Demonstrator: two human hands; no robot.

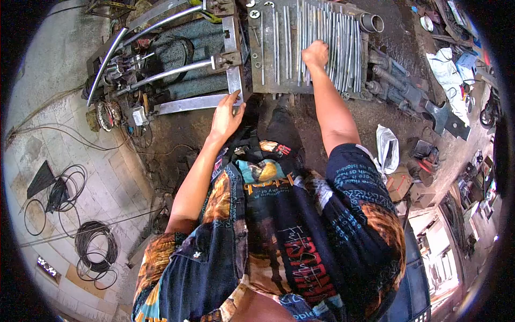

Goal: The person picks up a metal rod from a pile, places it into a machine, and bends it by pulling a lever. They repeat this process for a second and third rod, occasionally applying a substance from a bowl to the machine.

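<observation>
My right hand [316, 54] is closed over a row of thin metal rods [343, 51] on a flat metal bench [272, 86]. Its fingers are curled round a rod at the left part of the dense row, though the fingertips are hidden. To the left, my left hand [227, 117] has its fingers apart and slightly bent. Those fingertips rest at the near corner of a machine's metal frame [233, 80], and nothing shows in that hand. Several rods lie more widely spaced on the bench's left side, beside washers [254, 14].
The machine carries long shiny bars [170, 72]. A short pipe piece [371, 22] lies at the bench's right corner, with a heavy metal assembly [394, 80] beyond it. Coiled cable [96, 246] lies on the left floor; a white sack [387, 148] is at right.
</observation>
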